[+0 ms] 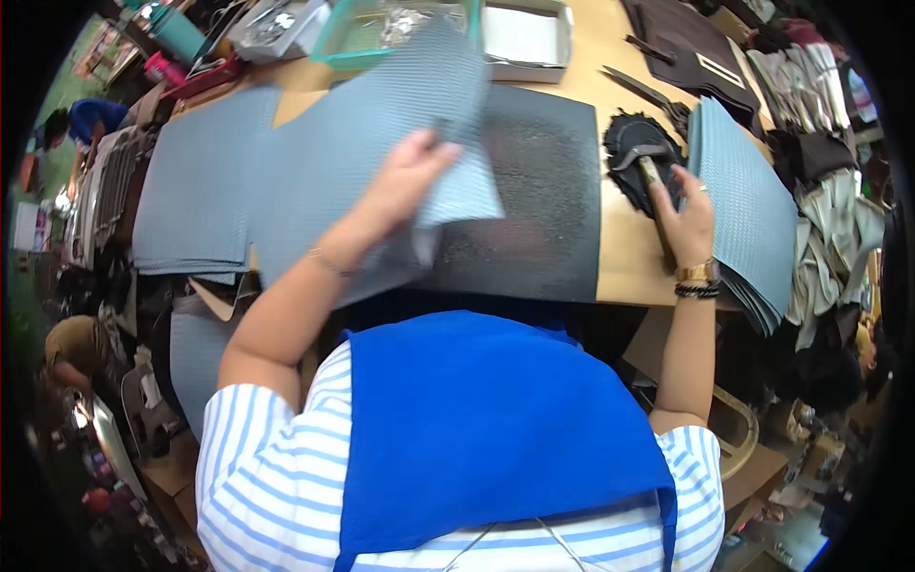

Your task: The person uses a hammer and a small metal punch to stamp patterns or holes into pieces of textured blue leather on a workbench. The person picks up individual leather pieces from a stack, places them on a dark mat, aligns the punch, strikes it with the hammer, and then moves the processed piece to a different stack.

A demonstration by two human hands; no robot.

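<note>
My left hand [410, 179] is closed on a grey-blue textured sheet [334, 176], lifting its right part over a black board [543, 191]; the raised part is blurred. At the right, my right hand [688, 221] has its thumb and fingers about the wooden handle of a hammer [649, 173]. The hammer's metal head rests over a round black pad with a ragged rim [620, 181]. Just right of that hand is a stack of similar textured sheets [748, 205], overhanging the table's front edge.
Another stack of sheets [195, 186] lies at the left. Across the back stand a grey bin [276, 29], a green tray [348, 33] and a white-lined box [524, 33]. Scissors [648, 91] lie behind the pad, near dark brown pieces [701, 67]. People sit at the far left.
</note>
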